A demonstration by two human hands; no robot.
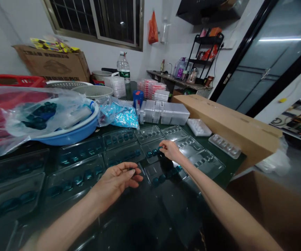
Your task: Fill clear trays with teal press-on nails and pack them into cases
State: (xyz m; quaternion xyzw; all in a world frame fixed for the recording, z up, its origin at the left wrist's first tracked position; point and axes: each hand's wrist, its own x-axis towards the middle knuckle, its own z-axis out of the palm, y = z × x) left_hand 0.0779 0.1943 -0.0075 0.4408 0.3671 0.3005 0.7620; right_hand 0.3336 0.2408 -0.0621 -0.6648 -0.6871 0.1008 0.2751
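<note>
My right hand [170,150] reaches over a clear plastic tray [152,159]. Its fingertips are pinched on a small, glossy teal piece, partly hidden by the fingers, at the end of a row of similar teal pieces [154,152]. Nearer to me, my left hand [124,177] hovers above the trays, thumb pressed towards loosely curled fingers; what they hold, if anything, is hidden. Below the right hand, another clear tray holds a row of teal pieces [162,179]. More clear trays with teal rows [78,180] spread left across the dark green table [220,181].
A blue basin [69,137] with plastic bags stands at left. Behind the trays are a bag of bright blue pieces [125,116], stacked clear boxes [175,112] and a water bottle [123,68]. A long cardboard box [226,118] borders the table's right side.
</note>
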